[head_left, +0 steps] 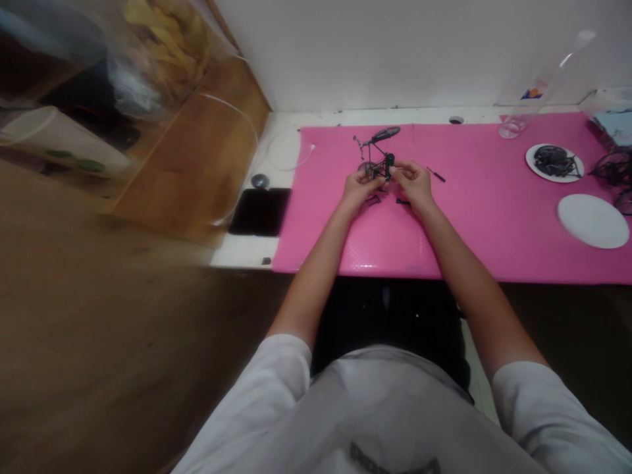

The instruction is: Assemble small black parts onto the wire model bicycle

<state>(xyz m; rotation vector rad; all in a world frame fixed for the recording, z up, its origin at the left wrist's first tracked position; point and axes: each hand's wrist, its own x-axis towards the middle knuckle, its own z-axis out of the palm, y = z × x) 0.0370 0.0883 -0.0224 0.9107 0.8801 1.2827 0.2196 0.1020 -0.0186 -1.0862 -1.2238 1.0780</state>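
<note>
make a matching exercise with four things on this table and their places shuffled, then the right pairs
1. small bicycle
2. thin dark tool
3. plain white disc
4. flat black object

a. near the right end of the pink mat, just in front of the plate of dark parts
b. on the white tabletop, at the mat's left edge
c. held by the left hand and right hand
d. on the mat, close beside the right hand

Pairs: 1-c, 2-d, 3-a, 4-b
</note>
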